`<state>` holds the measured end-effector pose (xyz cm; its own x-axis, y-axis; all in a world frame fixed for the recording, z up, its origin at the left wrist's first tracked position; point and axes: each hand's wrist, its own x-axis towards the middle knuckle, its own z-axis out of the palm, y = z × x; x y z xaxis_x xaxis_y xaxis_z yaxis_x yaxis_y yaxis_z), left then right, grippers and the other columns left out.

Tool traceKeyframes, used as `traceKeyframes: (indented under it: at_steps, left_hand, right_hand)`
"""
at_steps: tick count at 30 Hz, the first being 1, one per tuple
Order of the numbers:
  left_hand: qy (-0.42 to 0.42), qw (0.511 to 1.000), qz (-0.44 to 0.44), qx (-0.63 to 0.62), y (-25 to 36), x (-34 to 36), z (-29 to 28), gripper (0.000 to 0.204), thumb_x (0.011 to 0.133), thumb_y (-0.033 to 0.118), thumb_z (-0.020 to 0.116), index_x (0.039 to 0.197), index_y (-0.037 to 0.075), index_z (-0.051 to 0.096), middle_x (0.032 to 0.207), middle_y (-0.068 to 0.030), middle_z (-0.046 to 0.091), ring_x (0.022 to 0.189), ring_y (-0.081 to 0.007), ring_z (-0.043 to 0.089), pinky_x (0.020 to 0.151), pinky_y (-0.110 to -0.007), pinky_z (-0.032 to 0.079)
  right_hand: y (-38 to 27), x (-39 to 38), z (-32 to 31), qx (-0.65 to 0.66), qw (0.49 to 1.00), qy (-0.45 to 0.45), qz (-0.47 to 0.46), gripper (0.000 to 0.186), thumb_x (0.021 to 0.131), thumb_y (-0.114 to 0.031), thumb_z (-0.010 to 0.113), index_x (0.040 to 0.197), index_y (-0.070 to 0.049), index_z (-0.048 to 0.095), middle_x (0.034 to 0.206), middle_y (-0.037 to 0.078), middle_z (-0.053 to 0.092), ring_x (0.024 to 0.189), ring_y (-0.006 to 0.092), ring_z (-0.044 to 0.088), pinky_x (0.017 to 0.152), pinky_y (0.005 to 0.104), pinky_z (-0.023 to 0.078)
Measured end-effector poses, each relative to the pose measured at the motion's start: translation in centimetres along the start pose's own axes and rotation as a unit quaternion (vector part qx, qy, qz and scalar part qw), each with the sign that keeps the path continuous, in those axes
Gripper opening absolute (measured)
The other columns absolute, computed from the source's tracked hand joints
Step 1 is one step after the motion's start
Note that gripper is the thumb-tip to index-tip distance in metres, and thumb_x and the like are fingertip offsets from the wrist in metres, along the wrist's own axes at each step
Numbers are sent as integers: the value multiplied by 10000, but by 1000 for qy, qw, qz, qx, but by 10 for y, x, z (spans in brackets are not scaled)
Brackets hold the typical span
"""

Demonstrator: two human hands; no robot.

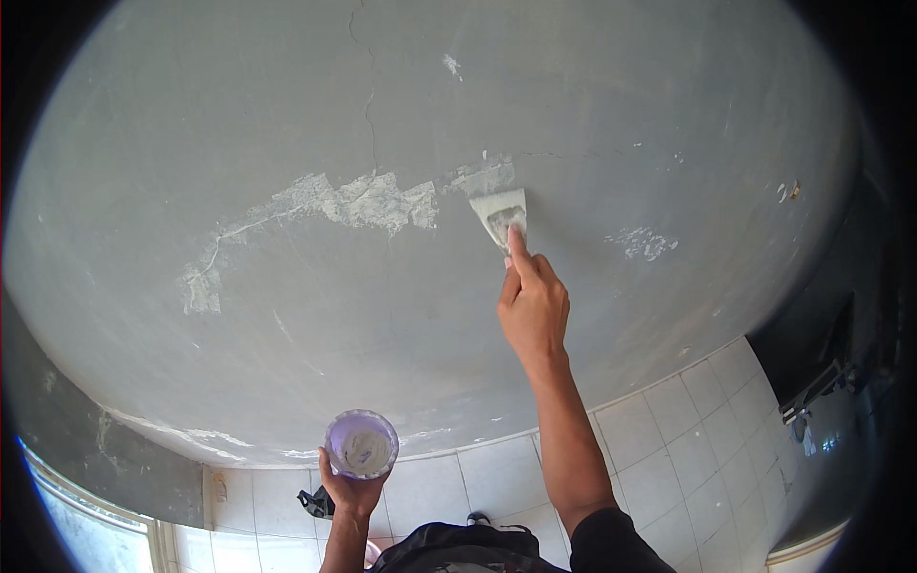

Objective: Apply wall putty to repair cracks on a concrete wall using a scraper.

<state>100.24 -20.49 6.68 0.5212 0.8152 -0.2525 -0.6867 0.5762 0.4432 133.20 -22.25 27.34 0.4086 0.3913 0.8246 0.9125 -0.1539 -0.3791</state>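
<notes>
My right hand [537, 304] is closed round the handle of a putty knife [499, 205], its index finger stretched along the blade. The wide blade, smeared with whitish filler, is at the grey wall [611, 105], just below a pale fresh smear [482, 175]. To the left, a rough band of white filler [368, 202] runs along a crack. Lower down, my left hand [351, 492] holds a round purple tub [361, 444] from below. Greyish-white paste [367, 451] lies inside it. The knife's handle is mostly hidden in my fist.
A thin crack [370, 105] climbs the wall above the filler. White scuffs [642, 243] mark the wall at right. Below are pale floor tiles [501, 475], with a black bag [315, 502] near my left hand. A window [91, 520] is at lower left.
</notes>
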Motion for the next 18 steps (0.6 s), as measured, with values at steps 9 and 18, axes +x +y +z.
traceKeyframes:
  at_steps: [9, 18]
  left_hand:
    - [20, 1000, -2, 11, -12, -2, 10, 867, 855, 738, 486, 1513, 189, 356, 1509, -127, 389, 1387, -353, 369, 1106, -568, 318]
    - [14, 1000, -11, 2, -33, 6, 22, 827, 873, 721, 477, 1494, 183, 383, 1477, -120, 423, 1354, -341, 397, 1093, -559, 332]
  right_hand:
    - [-1, -8, 13, -67, 996, -49, 8, 461, 906, -72, 629, 1364, -91, 583, 755, 117, 603, 537, 281, 633, 465, 400, 526]
    - [0, 13, 10, 15, 999, 21, 19, 517, 908, -48, 625, 1412, -97, 523, 748, 111, 578, 521, 280, 609, 436, 388, 510]
